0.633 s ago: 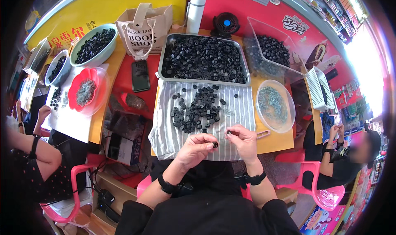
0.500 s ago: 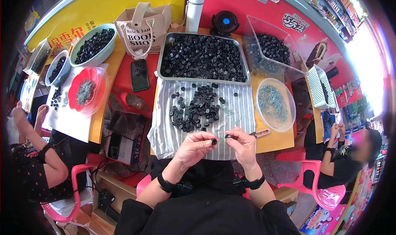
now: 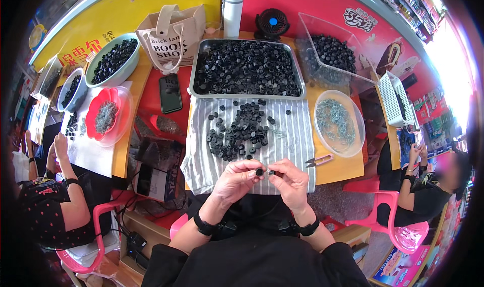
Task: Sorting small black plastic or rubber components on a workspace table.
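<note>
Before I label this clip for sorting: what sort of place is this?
Probably a small hand-assembly workshop inside a shop: a metal tray heaped with small black plastic rings, a clear round bowl of wire springs, and other seated people doing similar work.

I can't make out what my right hand (image 3: 290,182) pinches; its fingers cover it, and the black ring (image 3: 259,172) in my left hand (image 3: 237,178) is too small to read in detail. The cloth (image 3: 297,136) hangs over the table edge, hiding its lower hem behind my hands. The contents of the clear bowl (image 3: 353,115) are too fine to identify.

Black top, bare forearms, black band on each wrist
</note>
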`<state>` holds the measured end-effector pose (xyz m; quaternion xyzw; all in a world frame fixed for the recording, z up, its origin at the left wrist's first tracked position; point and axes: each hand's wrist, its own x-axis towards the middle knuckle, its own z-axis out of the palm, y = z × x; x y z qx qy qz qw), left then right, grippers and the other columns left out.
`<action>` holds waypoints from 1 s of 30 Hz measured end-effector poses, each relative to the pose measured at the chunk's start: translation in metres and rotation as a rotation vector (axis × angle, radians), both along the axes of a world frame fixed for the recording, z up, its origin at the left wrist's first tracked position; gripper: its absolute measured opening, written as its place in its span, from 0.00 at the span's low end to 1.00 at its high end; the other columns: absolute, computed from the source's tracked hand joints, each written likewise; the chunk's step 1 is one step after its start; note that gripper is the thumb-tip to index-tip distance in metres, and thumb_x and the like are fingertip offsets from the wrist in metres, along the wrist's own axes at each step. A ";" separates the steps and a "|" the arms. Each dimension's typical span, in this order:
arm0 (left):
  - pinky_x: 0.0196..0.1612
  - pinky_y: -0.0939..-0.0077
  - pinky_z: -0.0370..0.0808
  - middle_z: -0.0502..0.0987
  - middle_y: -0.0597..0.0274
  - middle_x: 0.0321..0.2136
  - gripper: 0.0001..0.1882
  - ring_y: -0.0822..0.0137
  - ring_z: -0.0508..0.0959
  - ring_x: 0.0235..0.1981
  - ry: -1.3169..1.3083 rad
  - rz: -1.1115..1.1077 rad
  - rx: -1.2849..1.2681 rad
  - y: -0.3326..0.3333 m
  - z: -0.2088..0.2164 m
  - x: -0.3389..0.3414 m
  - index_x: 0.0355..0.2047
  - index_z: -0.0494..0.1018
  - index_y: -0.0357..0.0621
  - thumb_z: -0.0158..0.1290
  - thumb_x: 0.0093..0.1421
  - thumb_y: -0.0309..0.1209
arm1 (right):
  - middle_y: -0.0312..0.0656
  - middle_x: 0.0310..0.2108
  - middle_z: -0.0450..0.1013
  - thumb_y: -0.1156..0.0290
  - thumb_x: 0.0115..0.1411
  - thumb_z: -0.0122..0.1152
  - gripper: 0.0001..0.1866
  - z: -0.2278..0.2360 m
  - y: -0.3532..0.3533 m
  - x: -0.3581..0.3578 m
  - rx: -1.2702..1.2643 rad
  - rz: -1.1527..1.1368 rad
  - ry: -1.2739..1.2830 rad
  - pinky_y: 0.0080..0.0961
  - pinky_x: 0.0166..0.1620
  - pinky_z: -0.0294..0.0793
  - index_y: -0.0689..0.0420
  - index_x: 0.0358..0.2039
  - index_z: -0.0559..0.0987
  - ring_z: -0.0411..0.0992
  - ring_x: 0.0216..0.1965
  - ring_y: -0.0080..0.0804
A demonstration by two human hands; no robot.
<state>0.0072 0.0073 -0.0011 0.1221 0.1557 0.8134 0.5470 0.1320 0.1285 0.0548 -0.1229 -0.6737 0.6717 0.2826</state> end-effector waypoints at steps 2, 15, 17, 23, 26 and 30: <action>0.42 0.77 0.72 0.77 0.55 0.41 0.12 0.67 0.76 0.39 -0.009 -0.001 -0.027 0.000 -0.001 -0.001 0.43 0.77 0.38 0.57 0.57 0.22 | 0.39 0.35 0.73 0.89 0.52 0.61 0.13 0.000 -0.007 -0.002 0.009 -0.021 -0.027 0.17 0.37 0.70 0.65 0.39 0.79 0.71 0.36 0.21; 0.44 0.77 0.71 0.78 0.59 0.40 0.11 0.70 0.76 0.41 0.001 -0.003 0.013 0.003 -0.003 -0.001 0.42 0.78 0.38 0.56 0.58 0.20 | 0.44 0.29 0.73 0.86 0.50 0.64 0.11 0.007 -0.014 -0.006 0.568 -0.154 -0.036 0.20 0.30 0.74 0.65 0.35 0.77 0.73 0.27 0.28; 0.44 0.77 0.71 0.77 0.59 0.40 0.11 0.70 0.76 0.41 0.001 0.000 0.012 0.003 -0.005 -0.001 0.42 0.78 0.38 0.56 0.58 0.20 | 0.44 0.30 0.73 0.86 0.50 0.64 0.11 0.008 -0.013 -0.006 0.606 -0.152 -0.042 0.20 0.30 0.74 0.65 0.36 0.78 0.73 0.27 0.28; 0.43 0.78 0.71 0.77 0.60 0.40 0.11 0.70 0.76 0.40 0.014 0.014 0.004 0.003 -0.004 0.000 0.43 0.78 0.38 0.56 0.58 0.20 | 0.43 0.28 0.73 0.87 0.48 0.65 0.11 0.014 -0.013 -0.009 0.728 -0.169 -0.066 0.21 0.28 0.72 0.65 0.34 0.78 0.73 0.26 0.30; 0.43 0.78 0.71 0.76 0.60 0.40 0.11 0.70 0.76 0.40 0.036 0.025 -0.015 0.003 -0.005 0.001 0.42 0.78 0.38 0.56 0.58 0.19 | 0.44 0.28 0.72 0.84 0.46 0.67 0.12 0.014 -0.014 -0.009 0.738 -0.174 -0.079 0.29 0.28 0.71 0.63 0.33 0.79 0.73 0.27 0.39; 0.45 0.78 0.72 0.76 0.59 0.42 0.12 0.69 0.76 0.41 0.041 0.027 -0.002 0.003 -0.007 0.001 0.43 0.78 0.37 0.56 0.58 0.20 | 0.43 0.27 0.73 0.86 0.47 0.66 0.12 0.011 -0.012 -0.010 0.757 -0.177 -0.045 0.23 0.26 0.70 0.65 0.34 0.79 0.71 0.25 0.32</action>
